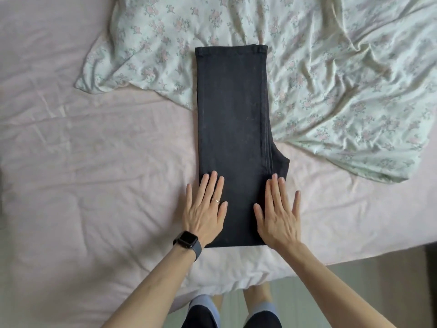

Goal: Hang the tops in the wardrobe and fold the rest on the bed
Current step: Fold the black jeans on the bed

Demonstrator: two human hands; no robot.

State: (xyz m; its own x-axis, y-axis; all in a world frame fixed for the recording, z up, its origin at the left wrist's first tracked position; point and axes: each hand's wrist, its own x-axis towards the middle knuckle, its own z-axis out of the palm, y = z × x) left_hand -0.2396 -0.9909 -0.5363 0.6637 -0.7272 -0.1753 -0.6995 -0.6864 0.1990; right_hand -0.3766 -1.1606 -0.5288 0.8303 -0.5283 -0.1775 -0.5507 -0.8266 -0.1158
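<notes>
- My left hand and right hand are lying flat, fingers spread wide, gripping nothing, just pressing the near end of the black jeans.
- I'm thinking smooth outward, then fold the far waistband toward me.
- Jeans are lying lengthwise, half on the pink bed, half on the floral duvet.

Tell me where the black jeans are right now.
In the head view, the folded black jeans lie mid-frame on the pink bed sheet, far end on the floral duvet, both hands flat on the near end.

A home bedroom: a bed with pink sheet and rumpled floral duvet.
</notes>
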